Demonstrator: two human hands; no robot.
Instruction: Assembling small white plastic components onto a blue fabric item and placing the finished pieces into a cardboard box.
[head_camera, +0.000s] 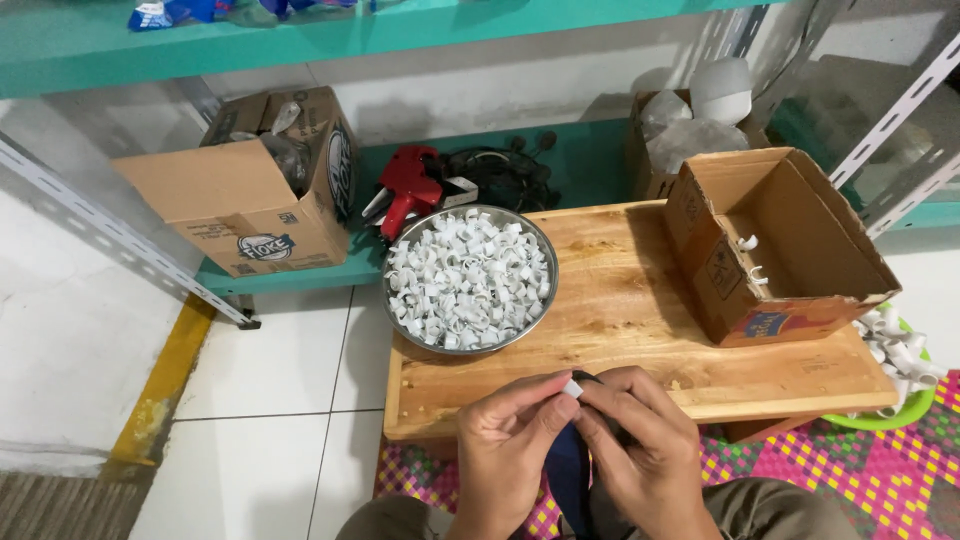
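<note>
Two hands meet at the near edge of the wooden bench (640, 330): the left hand (510, 440) and right hand (640, 450) both pinch one small white clip (572, 388) between fingertips, over a dark strap. Beyond lies a steel bowl (470, 280) heaped with clips; further right, a cardboard box (775, 245) holds two.

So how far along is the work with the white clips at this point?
Barely started, it seems. Done: only two or three white clips lie in the open cardboard box. In hand: the left hand and right hand pinch one small white piece against a dark blue strap. Left: the metal bowl holds a full heap of white clips.
</note>
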